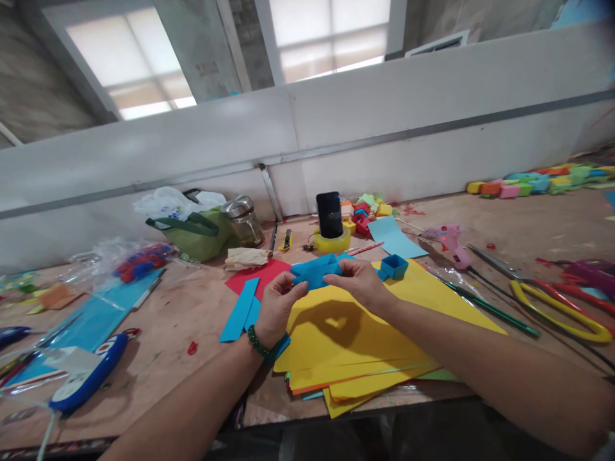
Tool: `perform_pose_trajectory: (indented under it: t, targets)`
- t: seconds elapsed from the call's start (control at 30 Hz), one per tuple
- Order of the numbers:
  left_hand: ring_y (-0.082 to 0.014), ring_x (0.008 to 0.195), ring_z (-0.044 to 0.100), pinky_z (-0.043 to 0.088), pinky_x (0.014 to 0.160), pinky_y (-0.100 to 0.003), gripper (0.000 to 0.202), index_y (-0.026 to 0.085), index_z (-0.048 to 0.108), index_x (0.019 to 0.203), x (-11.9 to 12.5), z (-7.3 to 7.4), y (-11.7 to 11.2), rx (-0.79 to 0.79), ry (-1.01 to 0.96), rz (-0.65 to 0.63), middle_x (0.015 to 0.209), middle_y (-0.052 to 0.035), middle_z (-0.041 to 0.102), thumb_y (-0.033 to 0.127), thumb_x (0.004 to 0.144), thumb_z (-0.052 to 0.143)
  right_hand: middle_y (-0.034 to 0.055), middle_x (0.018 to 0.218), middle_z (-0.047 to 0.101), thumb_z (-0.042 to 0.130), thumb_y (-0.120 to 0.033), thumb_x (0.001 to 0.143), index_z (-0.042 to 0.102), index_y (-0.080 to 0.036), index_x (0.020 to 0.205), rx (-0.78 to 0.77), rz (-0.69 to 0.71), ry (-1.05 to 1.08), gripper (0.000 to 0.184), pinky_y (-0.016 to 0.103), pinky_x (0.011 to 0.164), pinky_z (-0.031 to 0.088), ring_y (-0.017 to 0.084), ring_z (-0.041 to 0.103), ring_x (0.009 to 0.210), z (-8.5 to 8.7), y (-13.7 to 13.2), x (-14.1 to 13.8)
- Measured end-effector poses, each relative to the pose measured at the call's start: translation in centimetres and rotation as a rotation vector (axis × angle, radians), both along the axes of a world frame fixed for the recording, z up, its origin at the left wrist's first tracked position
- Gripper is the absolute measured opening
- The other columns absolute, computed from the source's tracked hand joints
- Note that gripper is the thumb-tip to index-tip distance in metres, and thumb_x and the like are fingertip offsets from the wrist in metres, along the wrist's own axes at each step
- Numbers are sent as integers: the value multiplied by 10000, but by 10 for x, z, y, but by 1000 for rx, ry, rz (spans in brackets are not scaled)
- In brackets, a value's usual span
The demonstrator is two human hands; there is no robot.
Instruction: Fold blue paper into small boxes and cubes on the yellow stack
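Observation:
Between my two hands is a folded piece of blue paper (314,271), raised above a stack of yellow paper (384,342). My left hand (278,307) pinches its left end, thumb in front. The right end is pinched by my right hand (362,285). A shadow of both hands falls on the yellow sheets. Just right of my right hand sits a small open blue paper box (394,266). Strips of blue paper (240,312) lie left of my left hand, partly over a red sheet (235,282).
Behind stand a phone (329,214) on a yellow tape roll (332,241), a glass jar (244,221) and a green bag (192,234). To the right lie a pink glue gun (449,243) and yellow-handled scissors (557,310). A blue-and-white device (91,374) is at left.

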State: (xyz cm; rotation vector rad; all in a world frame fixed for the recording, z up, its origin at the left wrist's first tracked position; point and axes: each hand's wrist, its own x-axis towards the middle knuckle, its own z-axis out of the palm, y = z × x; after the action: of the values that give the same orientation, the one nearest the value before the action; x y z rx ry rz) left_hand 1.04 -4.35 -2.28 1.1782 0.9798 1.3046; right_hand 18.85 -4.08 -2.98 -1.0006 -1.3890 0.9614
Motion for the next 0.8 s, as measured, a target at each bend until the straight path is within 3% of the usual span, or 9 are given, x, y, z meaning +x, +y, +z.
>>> perform_pose_trajectory:
  t: [0.13, 0.27, 0.37, 0.43, 0.6, 0.8]
  targets:
    - [-178, 663, 675, 507, 651, -278, 462, 134, 687, 730, 3, 4, -2, -134, -5, -71, 713, -47, 706, 469, 460, 854, -33, 556, 524, 761, -483, 595, 526, -182, 543, 0, -28, 17, 385, 263, 565, 399, 110, 452, 574, 2, 0, 0]
    - [-192, 665, 676, 501, 651, -281, 406, 135, 693, 654, 3, 6, -2, -106, 3, -41, 677, -61, 711, 445, 450, 859, -24, 627, 598, 774, -497, 576, 600, -177, 631, -108, 62, 128, 368, 273, 633, 449, 123, 556, 623, 9, -4, -1]
    - [-153, 618, 633, 488, 636, -269, 367, 138, 702, 640, 2, 3, 1, -77, 4, -5, 644, -39, 693, 406, 447, 862, -3, 712, 650, 790, -521, 542, 634, -171, 731, -252, 124, 210, 426, 279, 677, 476, 152, 655, 691, 12, -6, -2]
    - [-114, 567, 578, 467, 612, -251, 333, 140, 681, 596, 1, 0, 3, -64, -4, 17, 588, -4, 651, 378, 449, 863, -7, 682, 645, 807, -518, 509, 616, -165, 698, -286, 112, 230, 443, 277, 673, 479, 160, 674, 680, 12, -5, -2]
    - [-64, 516, 472, 383, 538, -204, 346, 149, 559, 514, 0, -2, 3, 5, 23, 47, 506, 54, 533, 332, 484, 851, -25, 580, 599, 816, -479, 498, 552, -166, 589, -242, 67, 239, 420, 274, 636, 473, 164, 666, 650, 6, -2, -3]
    - [-60, 519, 463, 382, 523, -191, 393, 161, 522, 576, 1, 5, -1, 11, 29, 51, 525, 70, 513, 325, 460, 860, -44, 537, 577, 808, -407, 501, 508, -187, 581, -222, 41, 240, 381, 276, 614, 466, 150, 633, 610, 6, -3, -7]
